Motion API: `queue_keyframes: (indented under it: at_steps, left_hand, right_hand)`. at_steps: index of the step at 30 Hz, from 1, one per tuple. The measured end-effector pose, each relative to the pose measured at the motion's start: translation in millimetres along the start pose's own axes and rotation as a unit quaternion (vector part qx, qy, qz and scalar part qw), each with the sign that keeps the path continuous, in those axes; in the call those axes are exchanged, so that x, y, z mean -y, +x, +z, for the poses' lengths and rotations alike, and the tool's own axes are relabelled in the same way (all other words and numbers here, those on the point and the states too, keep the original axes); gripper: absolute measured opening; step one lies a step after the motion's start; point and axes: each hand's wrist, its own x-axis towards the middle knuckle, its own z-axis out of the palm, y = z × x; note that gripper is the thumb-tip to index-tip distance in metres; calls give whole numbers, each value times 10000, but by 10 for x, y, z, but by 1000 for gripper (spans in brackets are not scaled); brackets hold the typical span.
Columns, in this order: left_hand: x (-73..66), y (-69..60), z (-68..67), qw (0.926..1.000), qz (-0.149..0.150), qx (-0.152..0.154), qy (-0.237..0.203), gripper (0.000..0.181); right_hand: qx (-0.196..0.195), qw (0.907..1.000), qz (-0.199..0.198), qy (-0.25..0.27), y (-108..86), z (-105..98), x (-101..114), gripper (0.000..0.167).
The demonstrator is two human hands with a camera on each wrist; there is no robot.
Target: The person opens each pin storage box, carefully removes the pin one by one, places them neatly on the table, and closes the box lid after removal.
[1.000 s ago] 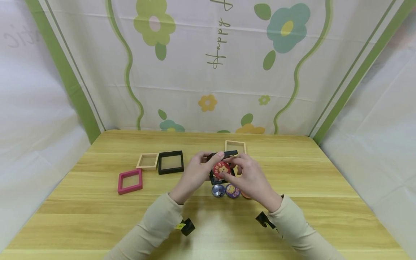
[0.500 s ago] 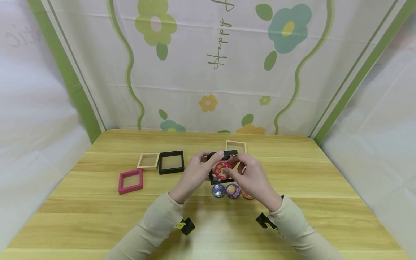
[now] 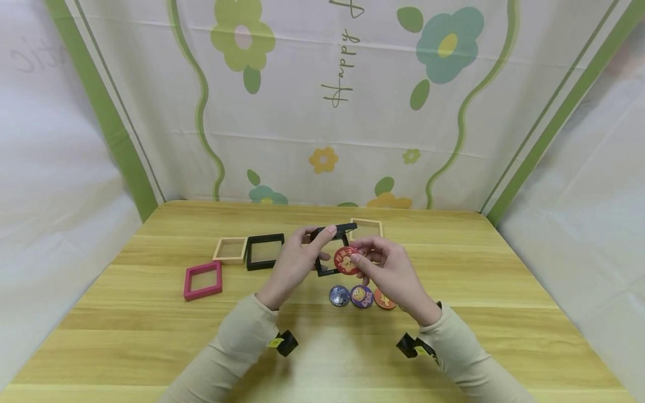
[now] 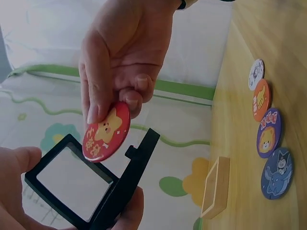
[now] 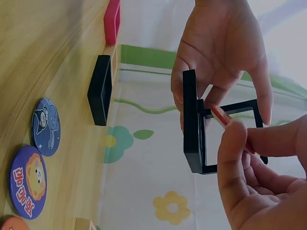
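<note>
My left hand holds a small black hinged display frame that stands unfolded, with clear film in its window. Thumb and fingers grip it by its edges, above the table. In my right hand a round red badge with a yellow star figure is pinched between thumb and fingers. The left wrist view shows the badge tilted close to the film; whether they touch I cannot tell. Seen from the right wrist, the badge is nearly edge-on, beside the frame's open side.
Below the hands lie a blue badge, a purple badge, an orange badge and a white badge in a row. A pink frame, wooden frames and another black frame lie farther back.
The left hand has moved the black frame left and slightly away. The red badge, earlier in front of the window's middle, is now at the frame's right side, still pinched in the right hand.
</note>
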Motion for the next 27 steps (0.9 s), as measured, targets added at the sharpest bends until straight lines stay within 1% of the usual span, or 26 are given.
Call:
queue_keyframes:
  at_steps: [3, 8, 12, 16, 19, 22, 24, 27]
  left_hand:
    - [6, 16, -22, 10000, 48, -29, -8, 90]
    - [-2, 44, -76, 9999, 100, -114, -31, 87]
    - [-25, 66, -141, 9997, 9, -252, -49, 85]
    - [-33, 93, -214, 9993, 20, -358, -135, 83]
    - [-31, 110, -269, 9989, 105, -408, -227, 82]
    - [-32, 118, -317, 9984, 124, -440, -331, 82]
    - [-33, 124, -345, 9981, 102, -443, -420, 83]
    - [-32, 126, -377, 9979, 87, -493, -408, 84]
  right_hand:
    - [108, 9997, 12, 199, -4, 0, 6, 23]
    - [214, 9986, 0, 486, -10, 2, 13, 24]
    - [305, 9971, 27, 704, -20, 20, 22, 23]
    - [394, 9957, 95, 829, -23, 56, 26, 20]
    - [478, 9948, 175, 878, -21, 83, 21, 19]
    - [577, 9942, 236, 874, -18, 108, 10, 20]
    - [648, 9943, 244, 808, -14, 130, -5, 20]
    - [775, 9948, 248, 612, -11, 165, -31, 19]
